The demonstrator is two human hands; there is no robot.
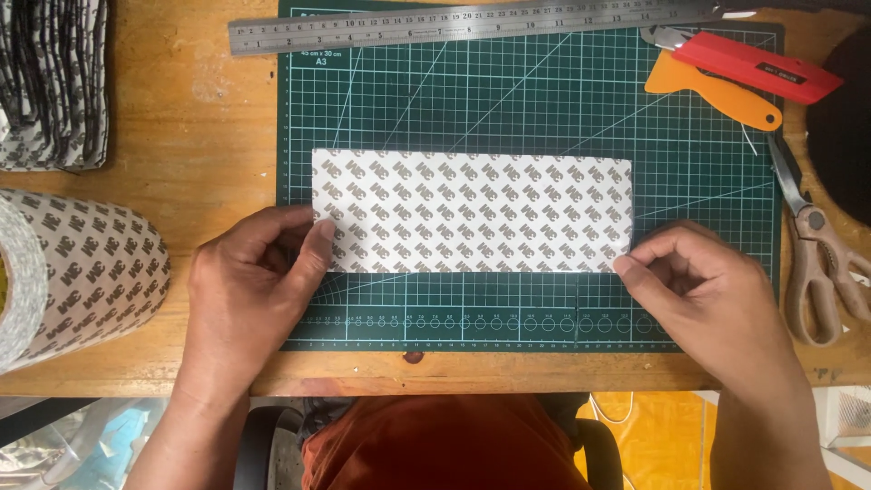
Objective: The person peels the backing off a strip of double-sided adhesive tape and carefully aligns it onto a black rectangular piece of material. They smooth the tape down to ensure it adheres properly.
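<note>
Both hands' grips (249, 290) (699, 290) pinching patterned sheet (472, 213).

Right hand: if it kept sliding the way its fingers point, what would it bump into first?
The right hand points left, so it would probably first meet the white rectangular patterned backing sheet its fingertips already touch on the green cutting mat.

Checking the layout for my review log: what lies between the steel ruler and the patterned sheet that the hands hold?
In the head view, only bare green cutting mat lies between the steel ruler and the patterned sheet; nothing rests on that stretch.
</note>
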